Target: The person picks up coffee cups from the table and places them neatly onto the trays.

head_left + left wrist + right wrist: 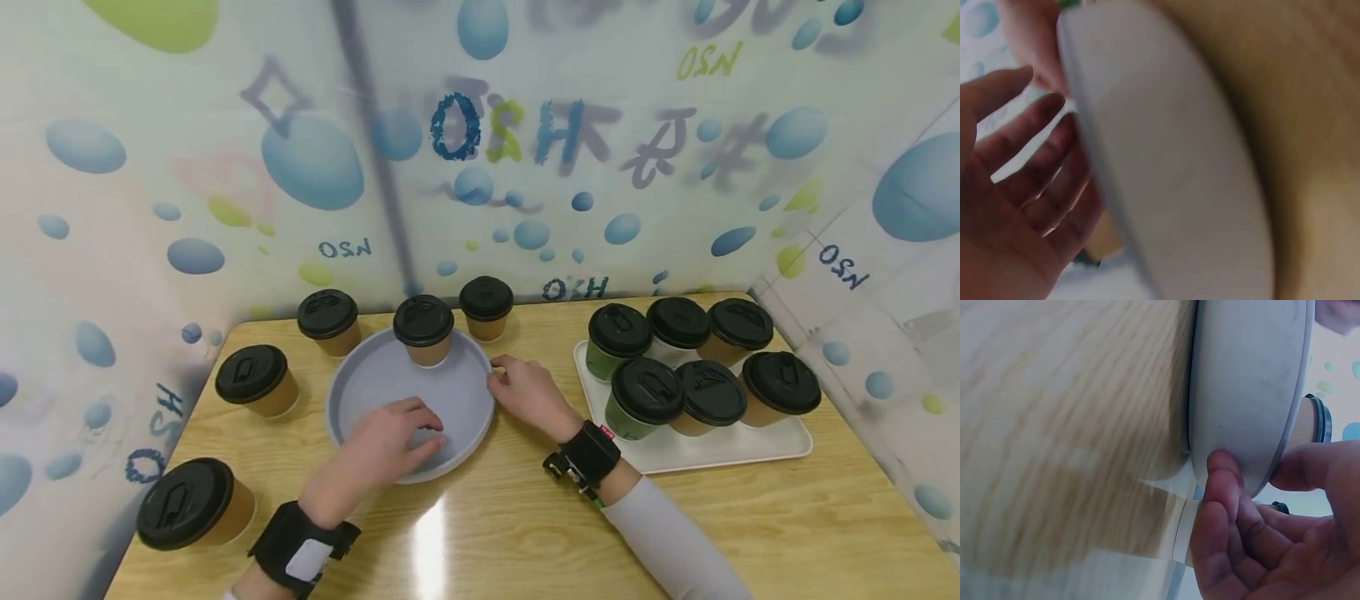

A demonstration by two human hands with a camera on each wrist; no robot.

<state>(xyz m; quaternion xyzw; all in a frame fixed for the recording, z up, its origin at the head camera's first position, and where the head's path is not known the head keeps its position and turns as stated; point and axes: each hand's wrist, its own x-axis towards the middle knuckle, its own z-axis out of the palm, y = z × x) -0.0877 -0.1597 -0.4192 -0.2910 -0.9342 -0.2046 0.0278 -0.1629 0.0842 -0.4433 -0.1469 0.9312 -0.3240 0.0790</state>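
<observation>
Resting at the worktop's (525, 533) middle, a round grey plate (375, 379) carrying one lidded paper cup (424, 331) at its 12 o'clock edge. Left hand (390, 442) laid inside at 6 o'clock, fingers relaxed and spread, clamping nothing. Right hand (525, 392) pinching the rim at 3 o'clock, thumb inside. More cups on a white tray (750, 450) further toward 3 o'clock.

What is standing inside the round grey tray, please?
One brown paper cup with a black lid stands inside the round grey tray, near its far rim. The left hand covers part of the near side, so anything beneath it stays hidden.
</observation>
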